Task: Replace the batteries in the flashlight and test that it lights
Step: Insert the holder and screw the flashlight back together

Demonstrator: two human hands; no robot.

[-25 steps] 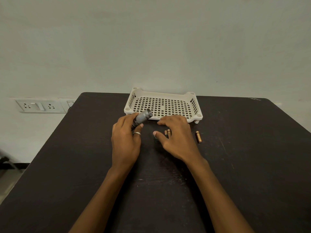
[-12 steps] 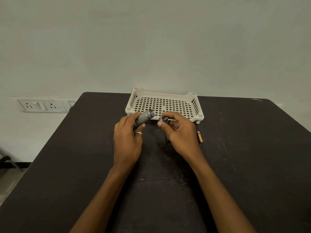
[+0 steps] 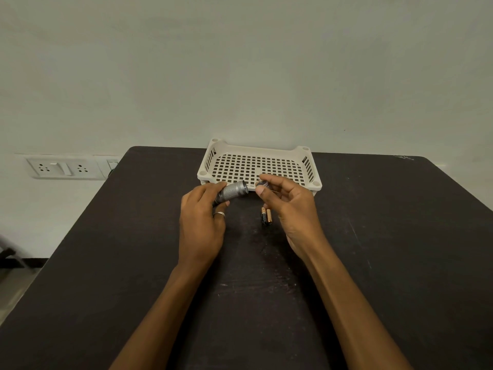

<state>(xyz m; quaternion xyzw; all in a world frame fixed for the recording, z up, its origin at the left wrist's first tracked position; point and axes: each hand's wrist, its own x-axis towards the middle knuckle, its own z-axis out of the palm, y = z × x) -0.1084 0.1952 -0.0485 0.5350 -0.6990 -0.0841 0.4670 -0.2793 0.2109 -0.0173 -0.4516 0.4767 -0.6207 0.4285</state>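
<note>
In the head view, the left hand [image 3: 202, 222] holds the flashlight [image 3: 231, 192] in a closed grip around its rear half, the knurled grey barrel angled up and to the right so that its open end faces the other hand. The right hand [image 3: 290, 206] pinches a small round dark part [image 3: 262, 183] between thumb and fingertips, its grip narrow and closed on it; it looks like either the flashlight's cap or its battery holder, and which one cannot be told at this size. That part sits just beside the open mouth of the barrel, apart from it, with both held above the dark surface [image 3: 373, 263]. Below the right hand's grip, two batteries [image 3: 266, 216] lie side by side on the surface, touching each other. Beyond both grips stands a white perforated tray [image 3: 306, 166]. The step in hand appears to be the middle of the swap: the flashlight is open and the loose part is out. The next move likely calls for lining the part up squarely with the barrel's axis, or loading cells first, minding polarity, since a tilted entry could jam or cross the threads.
</note>
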